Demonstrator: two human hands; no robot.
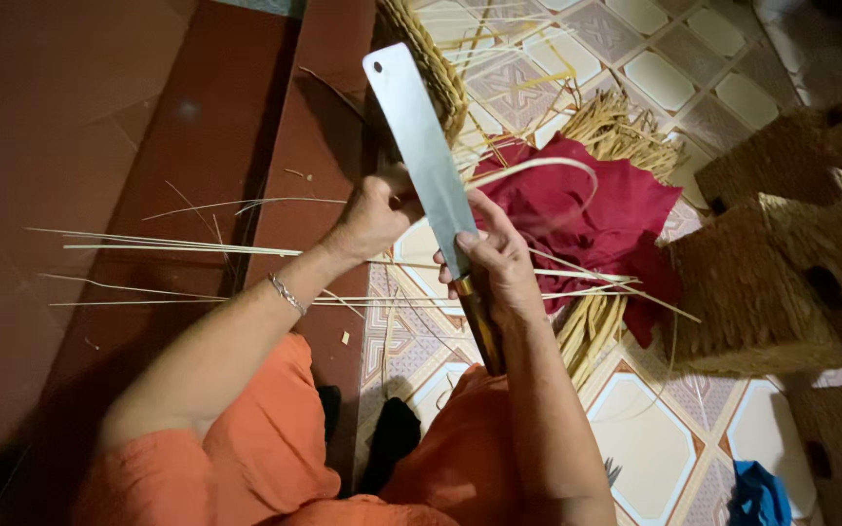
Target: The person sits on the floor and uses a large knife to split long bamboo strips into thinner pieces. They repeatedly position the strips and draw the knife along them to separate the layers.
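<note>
Splitting step in hand. Right hand (499, 263) fingers closed around the wooden handle of a broad steel cleaver (421, 156), blade raised upright. Left hand (374, 216) fingers pinched shut on a thin pale cane strip (538, 166) at the blade edge, above the patterned tiled floor (645, 438). Next move likely demands steady strip tension and fingers clear of the edge.

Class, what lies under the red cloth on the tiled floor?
Pale straw bundles poke out beneath the red cloth, above and below it. How far they run underneath is hidden.
</note>
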